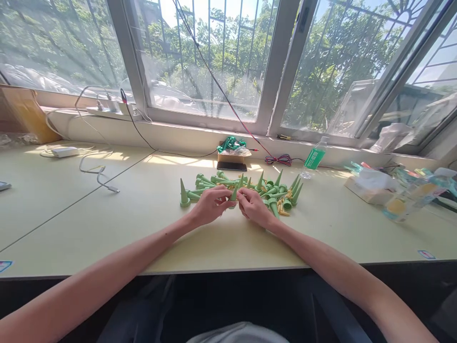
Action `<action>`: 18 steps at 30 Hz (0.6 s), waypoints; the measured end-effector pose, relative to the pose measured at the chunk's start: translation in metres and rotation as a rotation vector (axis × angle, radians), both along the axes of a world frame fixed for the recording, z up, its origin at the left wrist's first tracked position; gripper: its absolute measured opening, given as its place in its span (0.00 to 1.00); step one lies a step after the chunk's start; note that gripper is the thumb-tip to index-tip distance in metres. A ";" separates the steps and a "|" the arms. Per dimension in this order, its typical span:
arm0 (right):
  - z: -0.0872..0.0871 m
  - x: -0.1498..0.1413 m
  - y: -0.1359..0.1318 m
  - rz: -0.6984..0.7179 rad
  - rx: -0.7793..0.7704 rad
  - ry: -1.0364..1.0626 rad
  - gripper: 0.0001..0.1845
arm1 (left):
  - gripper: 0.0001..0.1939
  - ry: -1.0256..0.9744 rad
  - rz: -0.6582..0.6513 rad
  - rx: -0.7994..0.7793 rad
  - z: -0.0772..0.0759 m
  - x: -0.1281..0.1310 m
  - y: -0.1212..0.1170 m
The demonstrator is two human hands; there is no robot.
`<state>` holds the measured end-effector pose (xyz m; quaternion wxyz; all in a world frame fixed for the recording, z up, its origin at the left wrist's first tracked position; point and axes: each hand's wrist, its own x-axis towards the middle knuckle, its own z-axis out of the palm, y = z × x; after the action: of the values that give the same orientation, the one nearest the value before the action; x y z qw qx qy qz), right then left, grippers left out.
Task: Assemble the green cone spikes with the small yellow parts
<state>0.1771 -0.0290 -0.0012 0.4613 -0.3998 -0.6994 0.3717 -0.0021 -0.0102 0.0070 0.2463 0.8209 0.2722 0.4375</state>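
My left hand (214, 204) is closed around a green plastic cone-shaped spike (233, 194), which points up. Close beside it, my right hand (253, 206) pinches at the spike's side; whatever sits between those fingertips is too small to make out. Behind and around both hands lies a heap of similar green spikes (274, 205), some upright and some on their sides. Small yellow peg-like pieces (284, 213) are scattered among them, mostly to the right. One green spike (184, 194) stands upright at the left end of the heap.
Behind the heap are a black phone (232, 166) and a small box of green material (233, 145). A bottle with a green label (314, 158) leans right of them. A tissue box (371, 188) and clear bottles (400, 202) stand at right. White cables (102, 176) lie left.
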 end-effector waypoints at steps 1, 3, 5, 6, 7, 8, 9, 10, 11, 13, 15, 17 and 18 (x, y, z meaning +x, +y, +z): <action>0.000 0.000 0.000 0.002 0.000 0.001 0.17 | 0.16 -0.015 -0.006 -0.048 0.000 0.000 0.000; 0.000 0.001 0.000 0.013 0.002 0.009 0.18 | 0.16 -0.055 -0.032 -0.150 0.001 0.001 0.001; 0.000 0.001 -0.001 0.026 0.010 0.017 0.18 | 0.17 -0.091 -0.088 -0.271 0.002 0.001 0.001; 0.000 0.001 -0.001 0.028 0.015 0.017 0.19 | 0.17 -0.105 -0.118 -0.331 0.003 0.000 0.001; 0.000 0.001 -0.001 0.028 0.021 0.015 0.19 | 0.18 -0.117 -0.142 -0.388 0.004 0.000 0.001; 0.000 0.001 -0.001 0.023 0.028 0.013 0.19 | 0.18 -0.126 -0.157 -0.435 0.005 0.000 0.000; -0.001 0.001 0.000 0.016 0.034 0.012 0.19 | 0.18 -0.135 -0.161 -0.471 0.006 0.000 0.000; -0.001 0.001 0.000 0.008 0.039 0.013 0.18 | 0.18 -0.147 -0.157 -0.495 0.006 0.001 0.000; -0.001 0.000 0.001 -0.002 0.043 0.014 0.18 | 0.18 -0.157 -0.150 -0.510 0.007 0.001 0.000; -0.002 0.000 0.002 -0.023 0.050 0.020 0.18 | 0.18 -0.175 -0.133 -0.514 0.006 0.002 0.001; -0.003 -0.001 0.003 -0.044 0.054 0.030 0.17 | 0.18 -0.179 -0.111 -0.483 0.004 0.004 0.002; -0.003 -0.001 0.005 -0.050 0.050 0.047 0.17 | 0.18 -0.167 -0.074 -0.424 0.002 0.005 0.005; -0.004 -0.002 0.005 -0.046 0.045 0.059 0.17 | 0.18 -0.153 -0.049 -0.386 0.000 0.005 0.006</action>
<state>0.1755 -0.0239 -0.0049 0.4988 -0.3943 -0.6844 0.3568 0.0028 -0.0044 0.0071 0.4298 0.7291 0.3114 0.4321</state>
